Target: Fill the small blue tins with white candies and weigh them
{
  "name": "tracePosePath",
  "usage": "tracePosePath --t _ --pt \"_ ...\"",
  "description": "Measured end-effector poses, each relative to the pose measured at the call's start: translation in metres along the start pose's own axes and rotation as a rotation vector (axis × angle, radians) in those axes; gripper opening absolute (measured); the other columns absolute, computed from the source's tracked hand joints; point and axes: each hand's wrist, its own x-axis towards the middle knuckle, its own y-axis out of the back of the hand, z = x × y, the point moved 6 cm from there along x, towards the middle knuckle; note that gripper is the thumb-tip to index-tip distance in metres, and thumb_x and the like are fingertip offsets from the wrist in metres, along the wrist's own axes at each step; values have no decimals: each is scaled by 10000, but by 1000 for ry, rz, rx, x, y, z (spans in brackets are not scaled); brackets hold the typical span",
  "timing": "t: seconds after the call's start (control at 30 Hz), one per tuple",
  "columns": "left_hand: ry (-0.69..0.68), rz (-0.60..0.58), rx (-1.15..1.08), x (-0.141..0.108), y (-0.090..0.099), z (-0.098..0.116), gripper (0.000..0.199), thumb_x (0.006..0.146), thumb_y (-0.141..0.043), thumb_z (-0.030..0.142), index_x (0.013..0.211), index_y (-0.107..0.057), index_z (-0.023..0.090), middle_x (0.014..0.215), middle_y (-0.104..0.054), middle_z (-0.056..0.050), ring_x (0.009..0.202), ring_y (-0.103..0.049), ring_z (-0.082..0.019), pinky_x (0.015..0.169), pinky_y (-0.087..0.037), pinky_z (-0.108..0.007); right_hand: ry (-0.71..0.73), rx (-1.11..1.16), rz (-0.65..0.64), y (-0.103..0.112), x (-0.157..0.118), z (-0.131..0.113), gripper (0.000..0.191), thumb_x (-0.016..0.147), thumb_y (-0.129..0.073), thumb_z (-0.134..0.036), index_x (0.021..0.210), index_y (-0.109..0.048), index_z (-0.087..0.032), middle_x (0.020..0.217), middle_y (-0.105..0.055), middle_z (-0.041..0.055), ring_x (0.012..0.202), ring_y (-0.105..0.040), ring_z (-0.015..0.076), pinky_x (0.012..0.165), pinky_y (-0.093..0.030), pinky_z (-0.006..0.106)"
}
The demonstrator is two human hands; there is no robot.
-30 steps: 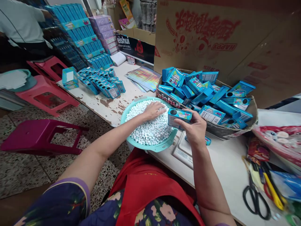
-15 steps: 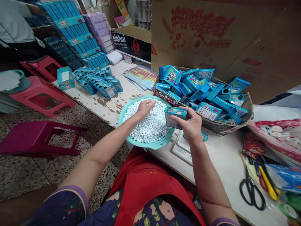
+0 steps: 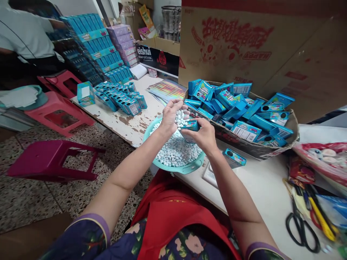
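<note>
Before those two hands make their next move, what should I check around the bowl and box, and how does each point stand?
1. Bare left hand holding its load: ok, small rounded white pellets lie cupped in it.
2. Bare right hand steadying the small blue printed box: ok, thumb and fingers grip it.
3. Box mouth open: cannot tell, the view does not show it clearly.
4. Round turquoise plastic bowl underneath: ok, both hands work above it.
5. Flat white scale readable: not ok, the right forearm hides much of it.
6. Black-handled scissors clear of both hands: ok, they lie well apart.
</note>
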Motion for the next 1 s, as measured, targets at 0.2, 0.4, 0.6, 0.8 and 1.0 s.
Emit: tracePosePath --t 0.2,0.4,0.6,0.8,1.0 --pt "-7 16 41 0 -1 4 283 719 -735 304 871 -508 228 671 -544 62 529 -579 -78 487 -454 -192 18 -6 -34 -2 3 -3 405 636 -798 -479 944 -702 -236 945 -708 41 894 -630 249 808 -475 372" --pt "-73 -3 123 4 -4 8 281 736 -727 358 810 -503 205 599 -497 68 518 -565 -72 468 -437 -175 -12 47 12 2 6 0 409 601 -821 -467 911 -699 -229 932 -709 43 896 -643 258 830 -480 389" --pt "-90 -13 125 5 -6 7 296 742 -737 369 723 -495 199 545 -443 71 469 -500 -59 435 -388 -176 -17 87 0 0 5 2 411 607 -819 -467 915 -695 -225 931 -706 40 913 -641 256 838 -482 386" --pt "-35 47 146 -2 -10 13 352 748 -750 403 673 -473 199 485 -354 81 395 -403 -46 374 -304 -172 1 150 23 -1 5 3 429 606 -820 -459 945 -690 -230 954 -702 35 937 -635 247 865 -481 384" --pt "-108 -2 167 -3 -21 26 329 769 -739 382 680 -484 194 467 -338 89 380 -400 -42 375 -297 -166 3 347 79 2 5 8 453 604 -826 -436 970 -684 -211 991 -696 34 940 -640 221 885 -480 363"
